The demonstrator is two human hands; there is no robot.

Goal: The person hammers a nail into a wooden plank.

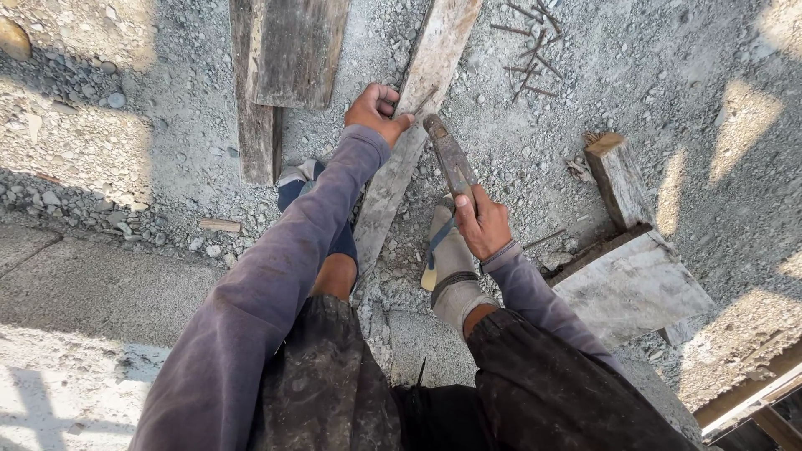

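Grey gravel ground lies in patchy sunlight. On it a pale plank runs lengthwise away from the person. A nail stands at its upper part, pinched by the left hand. Just right, the hammer, gripped by the right hand, points head-first toward that nail. Loose nails lie beyond.

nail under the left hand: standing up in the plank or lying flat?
Standing, tilted. The nail rises off the plank, pinched by the left hand; the right hand holds the hammer.
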